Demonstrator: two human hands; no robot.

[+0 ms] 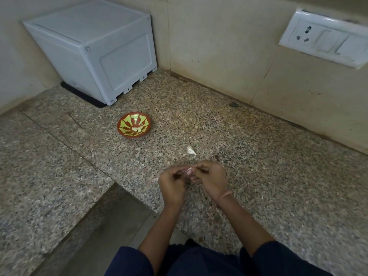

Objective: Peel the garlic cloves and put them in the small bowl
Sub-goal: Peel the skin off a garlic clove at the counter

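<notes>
My left hand (172, 183) and my right hand (209, 179) meet just above the speckled counter, fingertips of both pinching one pale garlic clove (188, 171) between them. The clove is mostly hidden by my fingers. A white piece of garlic, clove or peel I cannot tell, (191, 150) lies on the counter just beyond my hands. Further back and to the left stands the small bowl (123, 127), red-brown with a yellow-green pattern. Inside it lies a pale peeled clove (137, 128).
A grey plastic crate (95, 52) stands in the back left corner on a dark mat. A white wall socket plate (326, 38) is on the right wall. The granite counter (258, 156) has a stepped front edge with a lower recess (111, 222) at my left.
</notes>
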